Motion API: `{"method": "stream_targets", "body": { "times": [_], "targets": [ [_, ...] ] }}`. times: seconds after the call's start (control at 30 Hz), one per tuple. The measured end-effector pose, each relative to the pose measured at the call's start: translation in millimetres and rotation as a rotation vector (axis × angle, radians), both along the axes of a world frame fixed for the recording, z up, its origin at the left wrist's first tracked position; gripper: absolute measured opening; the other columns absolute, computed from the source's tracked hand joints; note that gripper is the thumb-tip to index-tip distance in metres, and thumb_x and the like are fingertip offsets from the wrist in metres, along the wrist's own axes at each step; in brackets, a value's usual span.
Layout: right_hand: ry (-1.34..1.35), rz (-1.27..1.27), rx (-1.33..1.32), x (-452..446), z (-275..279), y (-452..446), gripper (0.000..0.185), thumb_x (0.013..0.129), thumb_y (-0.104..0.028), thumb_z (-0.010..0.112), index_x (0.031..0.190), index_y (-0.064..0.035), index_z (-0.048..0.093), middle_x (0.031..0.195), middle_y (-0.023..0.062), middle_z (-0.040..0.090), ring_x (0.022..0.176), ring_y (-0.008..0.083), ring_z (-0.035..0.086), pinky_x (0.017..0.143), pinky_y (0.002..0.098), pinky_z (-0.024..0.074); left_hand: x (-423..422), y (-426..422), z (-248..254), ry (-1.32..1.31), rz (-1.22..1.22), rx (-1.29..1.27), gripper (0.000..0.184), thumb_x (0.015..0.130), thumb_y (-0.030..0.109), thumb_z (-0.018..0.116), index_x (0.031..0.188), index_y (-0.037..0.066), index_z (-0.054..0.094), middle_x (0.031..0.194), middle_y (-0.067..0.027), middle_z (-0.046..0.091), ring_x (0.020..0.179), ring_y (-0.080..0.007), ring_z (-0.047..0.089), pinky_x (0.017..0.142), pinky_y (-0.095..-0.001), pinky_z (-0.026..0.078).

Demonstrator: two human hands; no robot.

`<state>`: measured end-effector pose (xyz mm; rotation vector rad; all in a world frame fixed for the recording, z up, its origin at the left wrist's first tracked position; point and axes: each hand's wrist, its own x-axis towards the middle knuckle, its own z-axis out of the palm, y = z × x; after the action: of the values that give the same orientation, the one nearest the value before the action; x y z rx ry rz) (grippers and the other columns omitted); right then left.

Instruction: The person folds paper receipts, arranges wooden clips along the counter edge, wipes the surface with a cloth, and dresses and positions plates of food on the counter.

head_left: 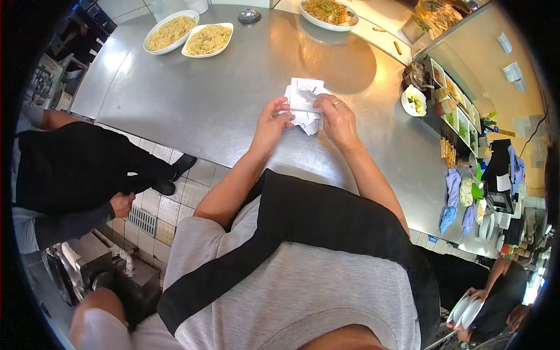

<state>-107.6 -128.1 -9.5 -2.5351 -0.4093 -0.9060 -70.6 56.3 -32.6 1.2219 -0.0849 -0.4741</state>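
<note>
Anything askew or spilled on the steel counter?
Only the paper slips look askew: they overlap at uneven angles between the left hand and right hand, not squared up. No spill shows on the steel counter.

Upper centre: right hand (339, 121) pinching white paper slips (303, 102), left hand (270, 126) at their edge | upper left: 2 filled dishes (202, 55)

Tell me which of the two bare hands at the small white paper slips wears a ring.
The right hand: a shiny metal band circles one finger; no ring shows on the left hand.
</note>
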Motion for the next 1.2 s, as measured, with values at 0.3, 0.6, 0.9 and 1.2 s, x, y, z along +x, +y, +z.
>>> {"method": "stream_targets", "body": {
  "times": [0.3,0.6,0.9,1.2],
  "targets": [
    [0.139,-0.020,-0.089,2,17,3,0.027,0.074,-0.026,0.073,0.094,-0.0095,0.067,0.096,0.0075,0.065,0.083,0.0273,0.061,0.078,0.0376,0.0473,13,2,10,-0.085,-0.090,-0.096,0.046,0.093,0.010,0.049,0.137,0.007,0.038,0.118,-0.0085,0.058,0.097,-0.0139,0.058,0.078,-0.0266,0.047],
    [0.016,0.027,-0.114,4,28,7,0.018,0.078,-0.016,0.069,0.094,-0.0078,0.068,0.093,0.0089,0.066,0.084,0.0267,0.062,0.078,0.0373,0.0478,18,-6,8,0.037,-0.053,-0.114,0.039,0.091,0.009,0.052,0.129,0.007,0.045,0.107,-0.0099,0.060,0.089,-0.0160,0.062,0.072,-0.0263,0.050],
    [-0.218,-0.110,0.159,-12,86,-1,0.019,0.084,-0.004,0.062,0.101,-0.0043,0.068,0.099,0.0152,0.065,0.092,0.0285,0.063,0.081,0.0357,0.0505,37,-19,-6,-0.736,-0.015,0.438,0.023,0.082,0.001,0.059,0.103,0.007,0.066,0.097,-0.0107,0.063,0.088,-0.0221,0.061,0.075,-0.0298,0.048],
    [-0.226,-0.353,0.231,-33,91,-48,0.021,0.091,-0.005,0.055,0.108,-0.0042,0.067,0.103,0.0145,0.065,0.094,0.0248,0.063,0.081,0.0324,0.0485,49,-7,36,-1.037,0.214,0.291,0.024,0.079,0.008,0.068,0.103,0.004,0.068,0.121,-0.0137,0.057,0.116,-0.0273,0.050,0.097,-0.0399,0.040]
  ]
}}
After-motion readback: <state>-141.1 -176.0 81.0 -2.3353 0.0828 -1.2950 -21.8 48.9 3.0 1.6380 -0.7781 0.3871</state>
